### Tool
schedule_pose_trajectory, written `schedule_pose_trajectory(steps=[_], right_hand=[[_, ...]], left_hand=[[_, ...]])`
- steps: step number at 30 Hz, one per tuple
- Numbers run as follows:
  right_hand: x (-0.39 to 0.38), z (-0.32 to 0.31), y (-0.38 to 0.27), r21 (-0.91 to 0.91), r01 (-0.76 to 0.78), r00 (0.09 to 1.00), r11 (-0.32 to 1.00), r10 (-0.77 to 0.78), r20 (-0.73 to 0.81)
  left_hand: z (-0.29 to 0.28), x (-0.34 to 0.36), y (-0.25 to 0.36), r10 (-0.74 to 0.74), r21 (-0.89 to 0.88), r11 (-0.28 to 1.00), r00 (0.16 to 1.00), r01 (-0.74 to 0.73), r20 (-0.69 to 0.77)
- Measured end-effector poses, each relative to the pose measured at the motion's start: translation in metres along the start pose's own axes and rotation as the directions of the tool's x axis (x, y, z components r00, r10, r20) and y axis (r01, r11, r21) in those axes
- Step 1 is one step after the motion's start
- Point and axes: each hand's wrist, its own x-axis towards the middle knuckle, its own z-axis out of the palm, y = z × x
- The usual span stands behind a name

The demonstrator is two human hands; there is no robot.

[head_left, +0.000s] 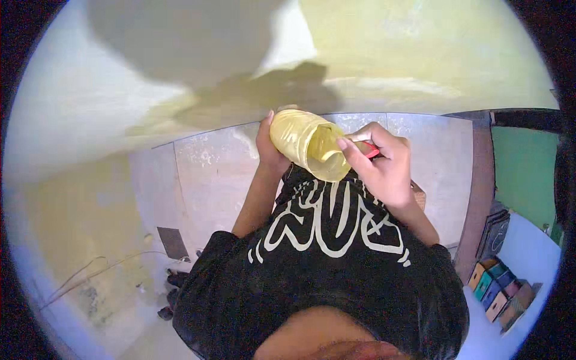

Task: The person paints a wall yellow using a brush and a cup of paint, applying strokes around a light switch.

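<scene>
My left hand (271, 144) is wrapped around the far left side of a cylindrical container (294, 133) smeared with pale yellow paint. The container is tilted, its open mouth facing right and toward me, with wet yellow paint lining the inside. At its rim, my right hand (387, 165) pinches a red-handled paintbrush (371, 149). The brush's working end is hidden by my fingers and the rim, so I cannot tell whether it touches the paint.
Ahead stands a wall (378, 48), partly pale yellow and partly whitish, with shadows across it. Below it runs a light, paint-spotted floor (210, 156). A cable (114, 264) crosses the left side. Coloured boxes (495, 288) and a green panel (522, 174) are at the right.
</scene>
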Motion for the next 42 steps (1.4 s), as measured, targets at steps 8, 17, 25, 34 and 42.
schedule_pose_trajectory(steps=[8, 17, 25, 34, 42], right_hand=[[-0.005, -0.011, 0.025, -0.014, 0.002, 1.000, 1.000, -0.002, 0.001], [-0.007, 0.026, 0.011, 0.101, -0.004, 0.995, 0.995, -0.006, 0.096], [-0.016, 0.011, -0.008, 0.439, -0.235, 0.960, 0.867, 0.137, 0.244], [-0.022, -0.006, -0.004, -0.059, 0.355, 0.925, 0.933, -0.360, -0.124], [-0.034, -0.003, 0.010, 0.141, 0.287, 0.930, 0.948, -0.240, -0.280]], left_hand=[[0.001, 0.000, -0.022, -0.027, -0.036, 0.999, 0.999, 0.026, -0.024], [-0.028, -0.014, 0.004, -0.011, 0.064, 0.998, 0.997, 0.016, -0.080], [-0.025, -0.021, 0.000, -0.133, -0.148, 0.981, 0.991, 0.127, -0.029], [-0.010, -0.031, -0.002, -0.135, -0.133, 0.982, 0.991, 0.133, -0.002], [0.007, -0.041, 0.007, -0.209, -0.140, 0.968, 0.978, 0.209, 0.016]])
